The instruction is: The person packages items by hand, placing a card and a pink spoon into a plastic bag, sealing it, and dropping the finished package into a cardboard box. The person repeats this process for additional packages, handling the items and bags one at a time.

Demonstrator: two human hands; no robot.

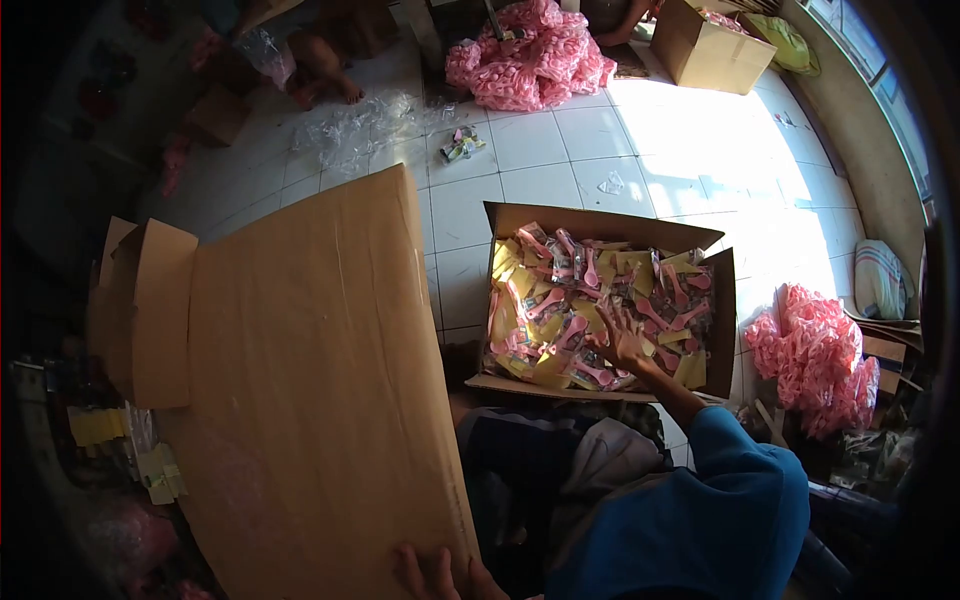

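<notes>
1. Reaches with the right hand [622,338], out of a blue sleeve [720,500], into the open box [600,222], toward 12 o'clock from the body.
2. Rests that hand released, fingers spread flat, on the pink and yellow packets [545,300]; grasps nothing that shows.
3. Finds the packets heaped all through the box, mostly at 9 to 12 o'clock from the right hand, the pink spoon-like shapes pointing every way, with no shared long axis.
4. Touches the lower corner of the cardboard sheet [310,380] with the left hand [440,578], at 6 o'clock in the view; cannot tell whether the fingers close on it, being cut by the frame edge.
5. Shows the sheet's long axis running about 6 to 12 o'clock, just beside the box at its 9 o'clock.
6. Places the right hand by far the nearer to the packets, touching them; the left well apart, at 7 o'clock from the box.
7. Beyond, on the tiled floor [560,170]: one pink heap [530,55] at 12 o'clock.
</notes>
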